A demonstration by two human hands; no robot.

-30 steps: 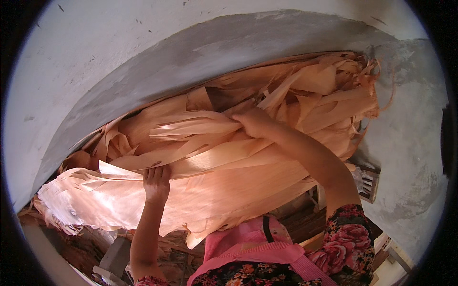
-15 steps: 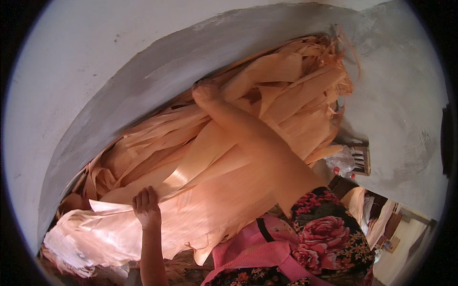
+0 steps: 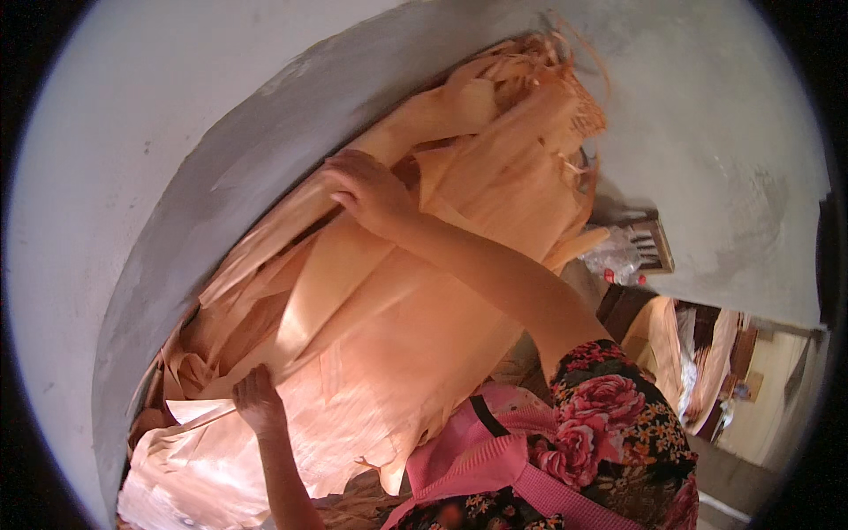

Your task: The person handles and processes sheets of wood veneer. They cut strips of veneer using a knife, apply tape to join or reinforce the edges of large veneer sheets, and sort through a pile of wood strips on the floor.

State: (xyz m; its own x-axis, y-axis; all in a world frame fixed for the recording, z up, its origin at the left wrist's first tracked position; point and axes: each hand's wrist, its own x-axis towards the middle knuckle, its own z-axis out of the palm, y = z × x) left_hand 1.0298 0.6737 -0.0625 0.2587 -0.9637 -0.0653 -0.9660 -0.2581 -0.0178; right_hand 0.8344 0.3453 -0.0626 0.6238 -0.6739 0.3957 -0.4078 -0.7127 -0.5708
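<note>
Veneer sheets (image 3: 415, 291) piled under both hands – left hand (image 3: 258, 399) low, right hand (image 3: 367, 190) up top.

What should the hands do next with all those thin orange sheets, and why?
Probably peel the top sheet a little way off the pile. The right hand grips its far edge up by the grey wall, and the left hand pinches its near edge, so both ends look held. The sheets look thin and frayed, so a slow lift seems safest.

Thin peach veneer sheets (image 3: 397, 327), piled vs wall.
</note>
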